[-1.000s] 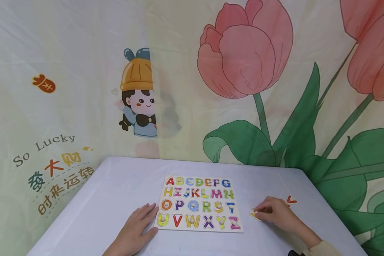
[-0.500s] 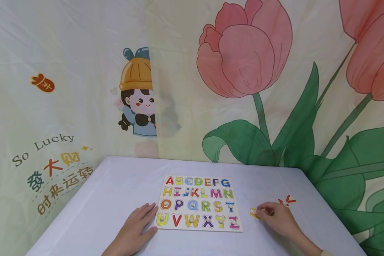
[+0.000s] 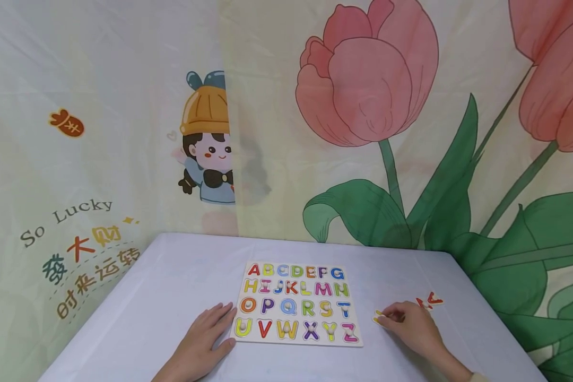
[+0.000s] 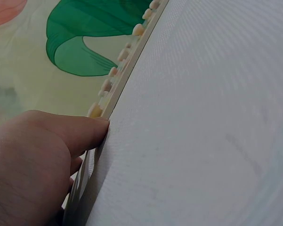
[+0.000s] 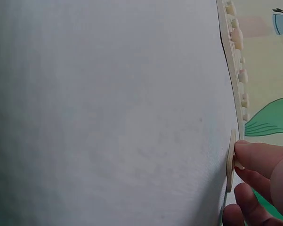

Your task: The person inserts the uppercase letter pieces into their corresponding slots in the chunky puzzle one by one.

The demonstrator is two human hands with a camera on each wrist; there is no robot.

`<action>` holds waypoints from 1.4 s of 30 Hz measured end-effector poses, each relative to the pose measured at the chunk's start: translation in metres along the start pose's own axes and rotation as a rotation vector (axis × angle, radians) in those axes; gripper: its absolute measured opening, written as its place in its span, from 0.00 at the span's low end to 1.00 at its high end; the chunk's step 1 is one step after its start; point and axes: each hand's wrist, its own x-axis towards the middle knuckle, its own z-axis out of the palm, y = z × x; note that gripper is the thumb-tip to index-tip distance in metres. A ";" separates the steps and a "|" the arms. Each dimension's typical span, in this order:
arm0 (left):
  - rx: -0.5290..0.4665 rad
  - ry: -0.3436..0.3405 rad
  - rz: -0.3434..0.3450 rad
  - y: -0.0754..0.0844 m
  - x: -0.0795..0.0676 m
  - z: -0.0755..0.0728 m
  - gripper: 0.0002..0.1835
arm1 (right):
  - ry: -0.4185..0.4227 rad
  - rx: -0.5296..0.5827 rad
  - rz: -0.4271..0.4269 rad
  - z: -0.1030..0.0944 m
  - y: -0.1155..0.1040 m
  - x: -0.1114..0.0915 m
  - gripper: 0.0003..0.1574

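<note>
The alphabet puzzle board [image 3: 298,344], a pale panel with rows of colourful letters, lies on the white table. My left hand [image 3: 202,331] rests at its left edge with fingers extended; the left wrist view shows the thumb [image 4: 87,132] against the board's side. To the right of the board, my right hand [image 3: 414,326] pinches a yellow letter piece [image 3: 376,319] between thumb and finger. Most of that letter is hidden by the fingers. Edge-on in the right wrist view, the letter piece [image 5: 230,169] appears as a thin wooden slab with a knob under the fingertips.
Two red letter pieces lie beyond my right hand, one [image 3: 434,299] fully seen and the other partly covered. Small knobs [image 5: 237,38] stick up from the board. A curtain [image 3: 267,106] printed with tulips hangs behind the table.
My right hand has shifted slightly, uncovering part of a second red letter piece behind it. The yellow letter piece stays nearly in place. The left hand and the board have not moved.
</note>
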 end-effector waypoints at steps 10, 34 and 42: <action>0.005 -0.004 -0.006 0.000 0.001 0.000 0.37 | -0.096 0.003 -0.065 -0.008 -0.003 0.008 0.10; -0.006 -0.006 0.006 -0.001 0.002 0.000 0.37 | -0.392 0.031 -0.406 -0.026 -0.001 0.035 0.10; 0.001 -0.010 -0.003 -0.002 0.002 0.001 0.37 | -0.389 0.037 -0.418 -0.024 0.001 0.034 0.11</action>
